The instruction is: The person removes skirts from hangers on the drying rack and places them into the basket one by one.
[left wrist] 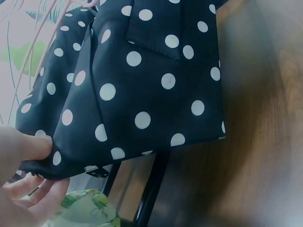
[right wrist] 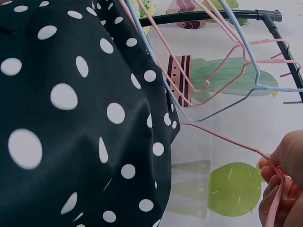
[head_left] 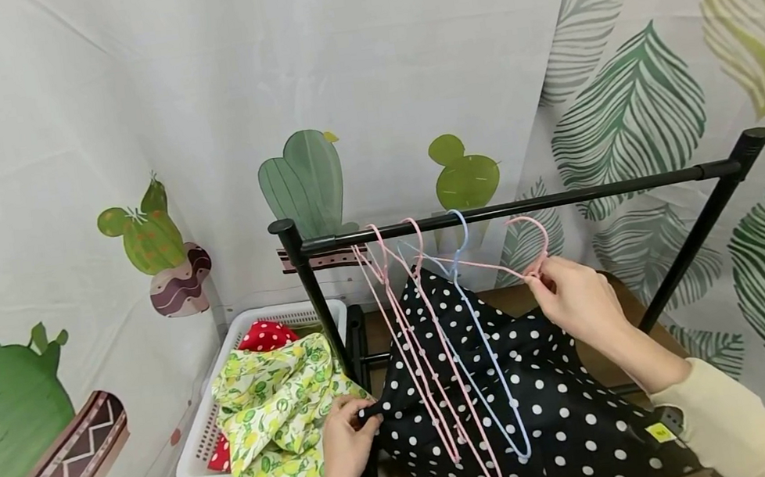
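Observation:
A black garment with white polka dots [head_left: 573, 421] spreads below the rack's bar, and a pocket-like patch shows on it in the left wrist view. My left hand [head_left: 350, 435] pinches its left edge between thumb and fingers. My right hand [head_left: 577, 299] grips a pink hanger [head_left: 540, 240] just under its hook, beside the bar. One arm of that hanger [right wrist: 222, 138] runs behind the garment's upper edge, which hides the rest. Two more pink hangers [head_left: 450, 364] and a blue hanger [head_left: 490, 344] hang on the bar in front of the garment.
The black rack's bar [head_left: 604, 192] crosses above the work, with posts at both ends. At left stands a white basket [head_left: 196, 441] with a lemon-print cloth [head_left: 271, 416] and a red dotted cloth [head_left: 267, 335]. Patterned curtains hang behind, above a wooden surface [left wrist: 246, 165].

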### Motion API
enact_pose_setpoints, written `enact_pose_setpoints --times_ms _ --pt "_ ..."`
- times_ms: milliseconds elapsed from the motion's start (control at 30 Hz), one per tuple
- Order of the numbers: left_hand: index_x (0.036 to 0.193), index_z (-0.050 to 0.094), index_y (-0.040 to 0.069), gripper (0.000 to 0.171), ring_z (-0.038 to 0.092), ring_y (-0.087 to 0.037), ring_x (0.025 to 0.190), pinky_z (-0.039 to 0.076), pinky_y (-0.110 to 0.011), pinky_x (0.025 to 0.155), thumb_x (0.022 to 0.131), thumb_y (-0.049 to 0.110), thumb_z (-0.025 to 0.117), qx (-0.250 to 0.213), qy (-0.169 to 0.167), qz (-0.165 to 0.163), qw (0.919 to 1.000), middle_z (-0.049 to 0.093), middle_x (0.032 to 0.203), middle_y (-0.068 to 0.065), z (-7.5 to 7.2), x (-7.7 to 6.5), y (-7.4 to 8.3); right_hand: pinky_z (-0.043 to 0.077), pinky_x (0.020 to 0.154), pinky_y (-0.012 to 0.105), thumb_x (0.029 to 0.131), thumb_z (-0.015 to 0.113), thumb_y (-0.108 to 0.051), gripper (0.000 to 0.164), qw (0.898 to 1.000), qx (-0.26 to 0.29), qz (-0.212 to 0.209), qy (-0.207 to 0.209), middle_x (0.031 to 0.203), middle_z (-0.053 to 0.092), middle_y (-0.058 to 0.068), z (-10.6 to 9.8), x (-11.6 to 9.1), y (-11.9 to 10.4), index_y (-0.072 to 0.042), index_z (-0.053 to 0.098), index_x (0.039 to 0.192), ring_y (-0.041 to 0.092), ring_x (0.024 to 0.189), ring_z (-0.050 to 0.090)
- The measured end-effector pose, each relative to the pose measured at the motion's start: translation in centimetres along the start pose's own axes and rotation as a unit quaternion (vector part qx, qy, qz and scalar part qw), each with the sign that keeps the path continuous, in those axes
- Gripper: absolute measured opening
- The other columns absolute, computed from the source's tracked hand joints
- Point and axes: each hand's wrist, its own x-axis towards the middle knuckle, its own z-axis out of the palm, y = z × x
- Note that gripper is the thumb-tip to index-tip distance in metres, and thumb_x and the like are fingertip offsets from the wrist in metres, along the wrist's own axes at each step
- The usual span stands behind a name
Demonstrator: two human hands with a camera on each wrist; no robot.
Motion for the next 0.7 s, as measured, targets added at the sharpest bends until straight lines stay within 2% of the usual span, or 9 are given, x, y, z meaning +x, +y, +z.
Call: enact_pose_setpoints --times_ms 133,233,333,567,700 --pt "0.078 0.068 0.021 0.019 0.052 -0.003 0.060 0.044 -0.018 0.054 0.068 0.007 0.077 -0.002 0.000 -0.010 0.9999 0.066 0.082 0.005 -0.4 0.1 0.2 0.026 0.041 0.024 0.080 0.064 -0.011 0.027 1.000 0.002 0.005 -0.002 0.059 0.044 -0.005 0.1 0.0 0.1 -0.017 0.048 0.059 0.007 0.045 0.033" --pt "0.080 0.068 0.019 0.018 0.048 -0.002 0.053 0.041 -0.019 0.048 0.070 0.007 0.076 -0.004 -0.005 -0.023 0.9997 0.064 0.070 0.007 -0.9 0.2 0.4 0.026 0.040 0.024 0.080 0.064 -0.011 0.025 1.000 0.003 0.008 -0.002 0.059 0.045 -0.005 0.2 0.0 0.2 -0.016 0.050 0.060 0.006 0.045 0.032" --pt "0.081 0.068 0.019 0.017 0.048 -0.003 0.051 0.040 -0.019 0.047 0.071 0.007 0.076 -0.003 -0.007 -0.029 0.9996 0.062 0.066 0.005 -1.4 0.3 0.5 0.025 0.040 0.024 0.080 0.064 -0.011 0.026 1.000 0.000 0.008 0.000 0.058 0.044 -0.005 0.3 -0.1 0.4 -0.017 0.049 0.060 0.007 0.044 0.032" --pt "0.084 0.068 0.020 0.018 0.061 -0.006 0.061 0.046 -0.020 0.052 0.073 0.006 0.074 -0.006 0.012 -0.047 0.9988 0.069 0.079 -0.001 -3.0 0.3 0.7 0.026 0.040 0.025 0.080 0.064 -0.011 0.027 1.000 -0.002 0.008 0.003 0.059 0.043 -0.006 0.4 -0.2 0.6 -0.017 0.047 0.060 0.008 0.044 0.033" --pt "0.085 0.068 0.019 0.018 0.061 -0.007 0.062 0.046 -0.020 0.053 0.073 0.007 0.074 -0.002 0.024 -0.048 0.9985 0.069 0.079 -0.002 -3.6 0.4 0.7 0.025 0.040 0.024 0.080 0.064 -0.012 0.027 1.000 -0.005 0.005 0.003 0.058 0.042 -0.006 0.5 -0.2 0.6 -0.017 0.047 0.060 0.008 0.044 0.032"
